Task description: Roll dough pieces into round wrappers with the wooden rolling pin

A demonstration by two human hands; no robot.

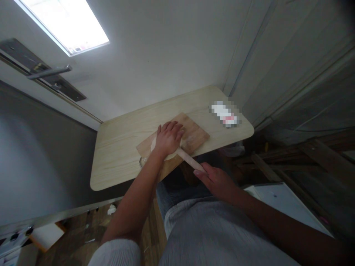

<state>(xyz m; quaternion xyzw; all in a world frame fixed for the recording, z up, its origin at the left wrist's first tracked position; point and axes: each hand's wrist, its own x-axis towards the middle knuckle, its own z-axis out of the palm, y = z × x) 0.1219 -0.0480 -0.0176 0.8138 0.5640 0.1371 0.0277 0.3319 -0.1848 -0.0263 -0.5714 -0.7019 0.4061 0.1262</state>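
My left hand (168,138) lies over a pale, flat round of dough (171,156), its fingers stretched toward the far side, and hides much of the round. Under the dough is a wooden board (192,131), turned at an angle and reaching past the table's near edge. My right hand (217,179) is closed around the near end of a wooden rolling pin (191,159). The pin slants up and left, and its far end meets the dough's edge beside my left hand.
The board rests on a light wood table (119,147) against a white door (155,55) with a metal handle (51,72). A blurred-out object (224,113) lies at the table's right end. Wooden bars (266,168) and a white cabinet (285,205) stand at right.
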